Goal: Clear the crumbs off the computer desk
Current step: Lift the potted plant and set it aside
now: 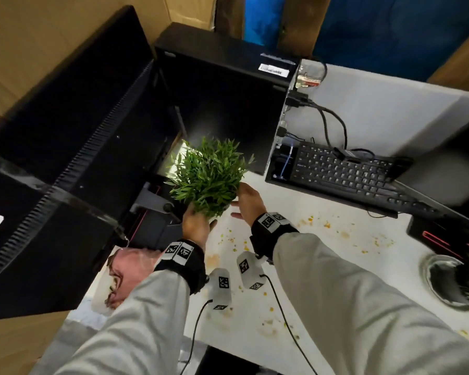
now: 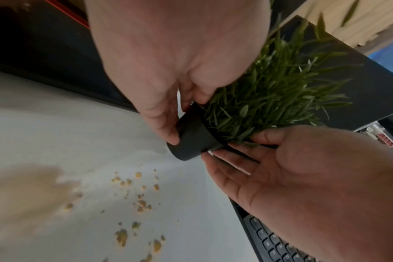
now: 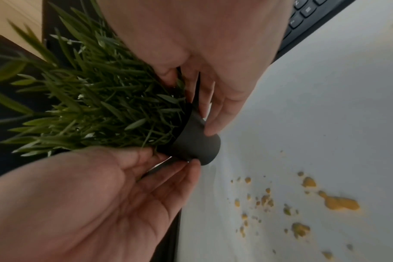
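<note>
Yellow-orange crumbs (image 1: 233, 239) (image 2: 141, 203) (image 3: 265, 200) and smears (image 3: 339, 203) are scattered over the white desk (image 1: 322, 220). A small green plant (image 1: 210, 177) in a black pot (image 2: 191, 141) (image 3: 195, 145) is held tilted, just above the desk's back left part. My left hand (image 1: 201, 220) (image 2: 182, 120) grips the pot from the left, thumb on its side. On the opposite side my right hand (image 1: 238, 207) (image 3: 198, 106) holds the pot, fingertips on its wall. A crumpled pink cloth (image 1: 132, 269) lies on the desk under my left forearm.
A black monitor (image 1: 65, 158) stands at the left, and a black computer tower (image 1: 222, 98) is behind the plant. A black keyboard (image 1: 344, 171) with cables lies at the right. Another plant in a round dish (image 1: 455, 282) sits at the right edge.
</note>
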